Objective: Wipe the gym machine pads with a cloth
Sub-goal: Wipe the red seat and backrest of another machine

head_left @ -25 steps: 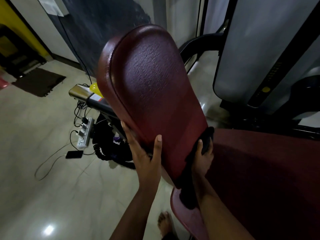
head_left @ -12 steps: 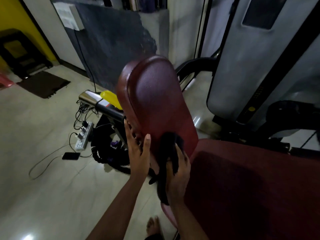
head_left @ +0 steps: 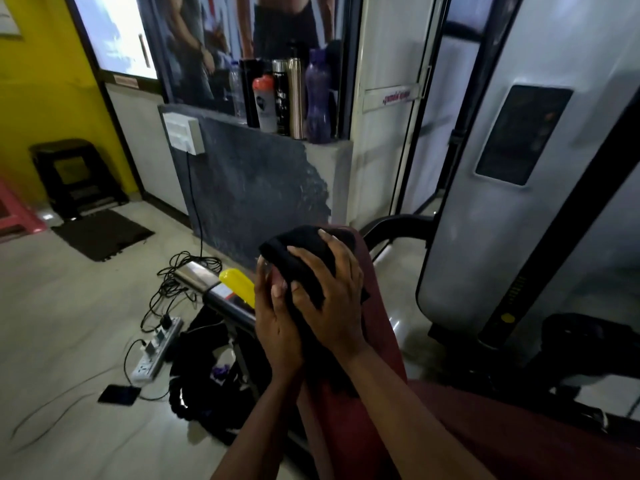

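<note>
At the back pad's (head_left: pixel 375 341) top edge, right hand (head_left: pixel 332 296) clutches the cloth (head_left: pixel 298 251), seemingly soft and limp, best held bunched; left hand (head_left: pixel 277 327) grips the pad's side.

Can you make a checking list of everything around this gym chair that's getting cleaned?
Surface: glossy pale floor.
Job's things: black cloth draped over the top of the maroon back pad; seat pad below it.
Clutter: bottles on the ledge; black bag on the floor; yellow object left of the pad.
Hands: right hand grips the cloth on the pad top; left hand holds the pad's left edge.
Cables: power strip and tangled cords on the floor; one cord goes up to the wall switchbox.
Surroundings: yellow wall, dark mat, grey machine cover.
</note>
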The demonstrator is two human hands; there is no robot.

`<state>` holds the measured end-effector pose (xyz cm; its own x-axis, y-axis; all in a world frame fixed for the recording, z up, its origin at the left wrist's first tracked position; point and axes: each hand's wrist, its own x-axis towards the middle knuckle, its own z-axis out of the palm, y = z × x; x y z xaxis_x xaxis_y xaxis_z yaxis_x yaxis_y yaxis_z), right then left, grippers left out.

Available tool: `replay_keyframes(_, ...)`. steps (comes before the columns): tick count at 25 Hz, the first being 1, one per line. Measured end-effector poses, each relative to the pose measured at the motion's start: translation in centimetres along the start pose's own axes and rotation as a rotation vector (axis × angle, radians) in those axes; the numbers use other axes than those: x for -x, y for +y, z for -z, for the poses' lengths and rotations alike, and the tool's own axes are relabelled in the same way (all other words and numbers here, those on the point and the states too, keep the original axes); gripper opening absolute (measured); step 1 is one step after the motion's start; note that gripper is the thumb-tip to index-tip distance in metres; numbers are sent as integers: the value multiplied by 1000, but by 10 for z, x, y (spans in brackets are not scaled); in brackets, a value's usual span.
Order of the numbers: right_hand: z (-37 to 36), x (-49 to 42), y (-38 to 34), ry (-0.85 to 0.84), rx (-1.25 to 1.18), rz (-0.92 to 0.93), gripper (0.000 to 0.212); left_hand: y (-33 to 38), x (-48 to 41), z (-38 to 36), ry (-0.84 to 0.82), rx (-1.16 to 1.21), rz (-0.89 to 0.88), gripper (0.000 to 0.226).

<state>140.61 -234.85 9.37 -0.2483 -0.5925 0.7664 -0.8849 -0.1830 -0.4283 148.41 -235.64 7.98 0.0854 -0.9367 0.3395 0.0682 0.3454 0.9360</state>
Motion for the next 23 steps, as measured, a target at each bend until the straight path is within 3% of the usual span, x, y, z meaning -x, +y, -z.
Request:
replay_keyframes(3, -1, -23, 19, 55, -60, -74, 47, -11, 5, -5, 72, -14, -22, 37)
replay_keyframes(9, -5, -35, 64, 148, -245, -448, 55, -20, 5, -11, 115, 32, -106, 40)
replay_keyframes(15, 2, 30, 87, 248, -314, -709, 30, -24, 6, -12, 129, 28, -141, 44)
replay_keyframes(20, -14, 108, 91, 188, -145, -1105, 76, -19, 8, -11, 123, -14, -83, 49)
replay_keyframes(23, -6, 129, 82, 21, -45, -1141, 87, -12, 9, -10, 102, -16, -84, 57)
